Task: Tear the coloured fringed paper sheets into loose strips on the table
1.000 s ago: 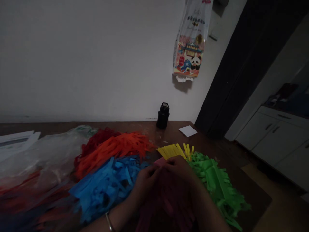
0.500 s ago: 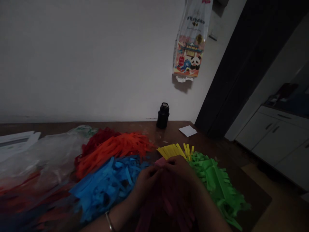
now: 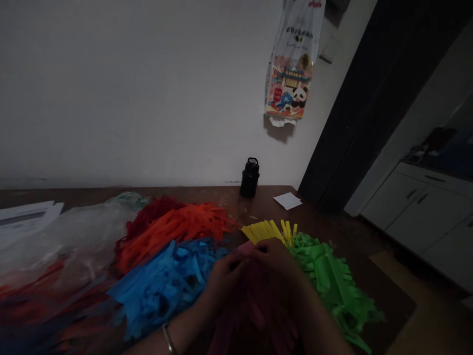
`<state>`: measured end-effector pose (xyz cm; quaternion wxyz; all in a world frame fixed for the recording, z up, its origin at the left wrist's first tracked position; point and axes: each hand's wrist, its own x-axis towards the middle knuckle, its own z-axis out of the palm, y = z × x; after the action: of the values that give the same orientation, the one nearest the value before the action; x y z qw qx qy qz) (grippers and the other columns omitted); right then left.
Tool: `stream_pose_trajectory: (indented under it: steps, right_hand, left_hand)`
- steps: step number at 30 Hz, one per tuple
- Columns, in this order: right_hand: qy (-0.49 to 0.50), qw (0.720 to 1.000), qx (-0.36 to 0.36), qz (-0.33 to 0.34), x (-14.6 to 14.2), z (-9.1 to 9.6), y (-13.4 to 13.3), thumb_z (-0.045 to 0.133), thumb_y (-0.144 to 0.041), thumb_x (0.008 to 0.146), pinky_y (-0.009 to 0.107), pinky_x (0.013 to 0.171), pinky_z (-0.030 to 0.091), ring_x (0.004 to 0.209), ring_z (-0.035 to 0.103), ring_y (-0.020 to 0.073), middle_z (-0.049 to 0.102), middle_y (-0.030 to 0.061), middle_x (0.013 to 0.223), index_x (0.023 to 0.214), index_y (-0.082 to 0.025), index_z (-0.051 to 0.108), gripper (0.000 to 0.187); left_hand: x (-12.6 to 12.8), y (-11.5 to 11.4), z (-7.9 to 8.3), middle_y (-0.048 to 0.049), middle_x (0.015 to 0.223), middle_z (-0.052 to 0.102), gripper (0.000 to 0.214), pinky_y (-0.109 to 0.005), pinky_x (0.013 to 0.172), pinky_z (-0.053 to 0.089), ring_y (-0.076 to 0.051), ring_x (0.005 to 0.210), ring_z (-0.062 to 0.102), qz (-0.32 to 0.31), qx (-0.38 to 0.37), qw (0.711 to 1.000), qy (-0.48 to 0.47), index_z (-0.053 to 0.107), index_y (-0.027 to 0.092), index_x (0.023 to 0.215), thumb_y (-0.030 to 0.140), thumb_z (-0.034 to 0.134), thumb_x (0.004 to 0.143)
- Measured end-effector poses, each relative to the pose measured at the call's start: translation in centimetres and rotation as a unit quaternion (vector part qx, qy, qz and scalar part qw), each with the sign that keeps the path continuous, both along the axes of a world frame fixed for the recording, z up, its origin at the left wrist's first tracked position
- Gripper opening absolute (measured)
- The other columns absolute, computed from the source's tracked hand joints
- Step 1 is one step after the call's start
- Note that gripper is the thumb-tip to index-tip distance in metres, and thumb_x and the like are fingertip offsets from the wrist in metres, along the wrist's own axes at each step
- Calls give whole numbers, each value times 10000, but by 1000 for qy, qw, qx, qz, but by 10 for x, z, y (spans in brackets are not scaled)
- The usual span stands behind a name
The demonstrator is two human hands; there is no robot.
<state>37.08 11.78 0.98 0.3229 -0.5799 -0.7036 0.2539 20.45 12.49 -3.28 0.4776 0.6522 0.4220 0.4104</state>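
Note:
My left hand (image 3: 223, 276) and my right hand (image 3: 275, 256) meet over a dark pink pile of paper strips (image 3: 254, 315) near the table's front. Both hands pinch a pink paper piece (image 3: 246, 247) between their fingertips. A blue strip pile (image 3: 166, 281) lies just left of my left hand, and a green strip pile (image 3: 332, 286) lies right of my right hand. Yellow strips (image 3: 264, 230) fan out just beyond the fingers. A bangle sits on my left wrist (image 3: 167, 339).
Orange strips (image 3: 177, 227) and dark red strips (image 3: 151, 212) lie further back. A clear plastic bag (image 3: 66, 236) covers the left. A black jar (image 3: 250, 177) and a white note (image 3: 287, 200) stand by the wall. A printed bag (image 3: 291, 64) hangs above; cabinets (image 3: 424, 212) stand right.

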Motion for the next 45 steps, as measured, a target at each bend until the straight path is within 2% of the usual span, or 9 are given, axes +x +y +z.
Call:
stream_pose_trajectory:
  steps: [13, 18, 22, 25, 32, 36, 39, 43, 45]
  right_hand:
    - [-35, 984, 154, -83, -6, 6, 1, 524, -190, 873, 309, 740, 401, 799, 558, 193, 629, 39, 826, 769, -199, 599, 128]
    - [-24, 983, 140, -120, -7, 8, -1, 459, -230, 918, 319, 680, 408, 752, 588, 207, 655, 55, 811, 841, -204, 581, 146]
    - [-11, 986, 122, -112, -9, 5, 0, 449, -181, 919, 297, 666, 420, 767, 626, 197, 687, 44, 840, 949, -211, 588, 146]
    - [-10, 987, 126, -96, -9, 4, -1, 447, -129, 905, 285, 671, 421, 769, 627, 185, 682, 29, 837, 1015, -219, 592, 203]
    - [-37, 985, 164, 47, -9, 9, -6, 558, -5, 753, 268, 802, 442, 878, 599, 167, 646, 34, 950, 786, -195, 671, 224]
    - [-19, 982, 183, 50, -10, 13, -7, 681, -164, 798, 291, 808, 454, 869, 606, 175, 647, 45, 929, 814, -178, 691, 23]
    - [-22, 981, 183, 55, -10, 12, -6, 768, -203, 734, 292, 806, 455, 866, 606, 179, 648, 40, 922, 816, -179, 694, 113]
    - [5, 984, 168, 51, -11, 9, -3, 697, -186, 802, 281, 791, 447, 844, 610, 167, 648, 33, 884, 776, -188, 694, 26]
    - [30, 986, 155, 45, -11, 9, -2, 646, -157, 831, 273, 774, 443, 823, 611, 159, 650, 30, 855, 747, -186, 688, 98]
  left_hand:
    - [-1, 0, 1, -35, 762, 766, 241, -321, 672, 499, -268, 759, 679, 18, 49, 999, 17, 745, 190, 736, 360, 574, 742]
    - [1, 4, -5, -32, 737, 697, 147, -347, 681, 498, -255, 735, 636, 77, 67, 995, 14, 652, 195, 741, 333, 608, 717]
    - [0, 5, -3, -44, 814, 683, 173, -334, 661, 484, -240, 739, 627, 94, 72, 993, -1, 615, 194, 851, 337, 569, 765]
    - [-3, 4, 2, -15, 712, 662, 173, -296, 601, 460, -220, 675, 615, 65, 65, 996, -10, 624, 198, 795, 362, 572, 792]
    - [-7, 5, 5, 5, 716, 594, 263, -277, 611, 445, -187, 670, 553, 71, 64, 994, -49, 575, 200, 779, 452, 536, 844]
    - [-7, 6, 6, 8, 697, 587, 266, -279, 618, 443, -189, 659, 549, 76, 64, 994, -56, 575, 205, 758, 468, 571, 804]
    - [-7, 5, 8, 12, 675, 578, 269, -274, 602, 441, -189, 647, 546, 79, 64, 993, -57, 571, 208, 734, 473, 593, 775]
    - [-7, 2, 8, 27, 638, 551, 266, -257, 556, 424, -174, 608, 526, 84, 62, 993, -52, 548, 210, 708, 461, 585, 791]
    - [-6, 2, 8, 28, 639, 558, 259, -255, 551, 427, -172, 605, 532, 83, 62, 993, -48, 555, 209, 724, 455, 582, 800]
